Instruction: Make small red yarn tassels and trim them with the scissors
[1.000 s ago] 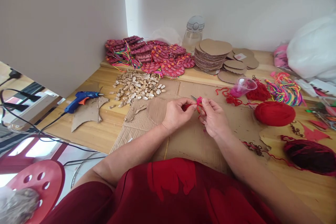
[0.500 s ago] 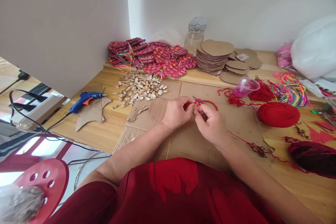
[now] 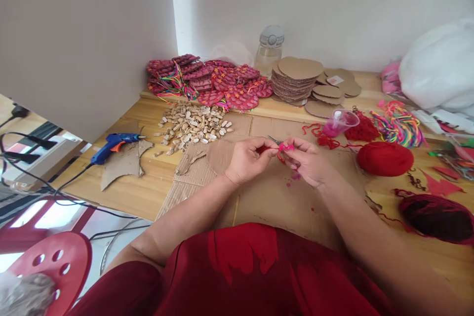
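Note:
Over the brown cardboard sheet (image 3: 266, 202), both hands meet at a small bright pink piece (image 3: 286, 147), too small to tell its kind. My left hand (image 3: 249, 160) is closed, thumb and forefinger pinching at its left end. From the other side, my right hand (image 3: 309, 160) pinches the same piece with its fingertips. Behind the hands lies a pair of scissors (image 3: 273, 139), blade tip showing and orange handles mostly hidden. Small pink bits (image 3: 295, 176) are visible below my right hand.
Peanut shells (image 3: 200, 123) are heaped left of centre, near a blue glue gun (image 3: 114, 147) with a cord. Behind are decorated red pieces (image 3: 240, 89) and stacked cardboard shapes (image 3: 296, 79). A plastic cup (image 3: 340, 122), red yarn (image 3: 385, 159) and dark yarn (image 3: 437, 219) lie right.
My right hand has turned and moved slightly up and right, showing more of the pink piece. Pink bits now show on the cardboard beneath it. My left hand has barely moved.

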The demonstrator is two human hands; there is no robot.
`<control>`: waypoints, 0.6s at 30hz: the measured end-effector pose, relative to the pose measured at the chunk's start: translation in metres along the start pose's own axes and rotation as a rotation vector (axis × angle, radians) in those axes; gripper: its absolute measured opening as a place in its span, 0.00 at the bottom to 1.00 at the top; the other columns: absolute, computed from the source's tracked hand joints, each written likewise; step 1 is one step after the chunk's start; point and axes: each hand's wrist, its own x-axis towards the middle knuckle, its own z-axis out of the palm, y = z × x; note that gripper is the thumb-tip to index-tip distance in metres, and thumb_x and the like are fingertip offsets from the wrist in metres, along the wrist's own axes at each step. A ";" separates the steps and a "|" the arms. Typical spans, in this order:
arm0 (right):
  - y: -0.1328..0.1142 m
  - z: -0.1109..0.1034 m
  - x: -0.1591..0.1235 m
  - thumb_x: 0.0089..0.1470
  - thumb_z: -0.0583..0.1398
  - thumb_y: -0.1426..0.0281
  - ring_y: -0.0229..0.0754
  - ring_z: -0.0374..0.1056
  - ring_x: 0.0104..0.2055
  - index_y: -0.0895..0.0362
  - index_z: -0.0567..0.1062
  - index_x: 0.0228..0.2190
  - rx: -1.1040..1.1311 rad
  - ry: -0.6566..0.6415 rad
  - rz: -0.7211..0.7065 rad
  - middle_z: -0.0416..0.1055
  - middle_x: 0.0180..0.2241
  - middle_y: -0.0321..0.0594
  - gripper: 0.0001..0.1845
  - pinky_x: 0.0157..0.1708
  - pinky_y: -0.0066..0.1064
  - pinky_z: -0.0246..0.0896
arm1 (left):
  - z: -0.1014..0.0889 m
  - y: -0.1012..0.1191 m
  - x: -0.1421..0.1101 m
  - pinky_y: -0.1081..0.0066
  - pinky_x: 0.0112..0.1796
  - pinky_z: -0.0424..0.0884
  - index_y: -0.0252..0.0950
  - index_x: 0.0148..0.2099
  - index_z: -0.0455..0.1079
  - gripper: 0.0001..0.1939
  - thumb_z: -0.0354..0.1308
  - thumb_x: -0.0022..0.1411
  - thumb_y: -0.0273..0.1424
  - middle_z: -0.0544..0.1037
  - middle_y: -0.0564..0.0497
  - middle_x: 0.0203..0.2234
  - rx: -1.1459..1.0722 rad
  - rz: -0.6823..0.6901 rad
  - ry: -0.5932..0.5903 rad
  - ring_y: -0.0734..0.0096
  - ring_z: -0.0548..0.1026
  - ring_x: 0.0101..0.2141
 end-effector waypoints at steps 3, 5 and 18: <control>0.009 0.012 -0.004 0.41 0.71 0.63 0.29 0.43 0.19 0.56 0.69 0.24 0.177 0.018 0.121 0.62 0.22 0.30 0.16 0.17 0.24 0.39 | 0.001 -0.003 0.000 0.75 0.32 0.71 0.34 0.36 0.74 0.06 0.60 0.61 0.31 0.80 0.50 0.29 -0.034 -0.053 0.083 0.75 0.76 0.29; 0.013 0.025 -0.009 0.40 0.70 0.64 0.28 0.42 0.18 0.55 0.68 0.24 0.237 0.022 0.153 0.64 0.23 0.30 0.17 0.17 0.24 0.39 | 0.002 -0.003 -0.001 0.76 0.30 0.70 0.34 0.36 0.73 0.05 0.59 0.62 0.31 0.79 0.51 0.28 -0.009 -0.072 0.121 0.76 0.75 0.27; -0.036 0.015 -0.020 0.53 0.58 0.72 0.33 0.51 0.20 0.55 0.68 0.24 -1.074 -0.051 -0.449 0.60 0.18 0.30 0.07 0.22 0.30 0.42 | -0.003 -0.004 0.000 0.71 0.38 0.70 0.35 0.35 0.72 0.07 0.54 0.62 0.23 0.79 0.48 0.31 0.322 0.164 -0.174 0.69 0.76 0.34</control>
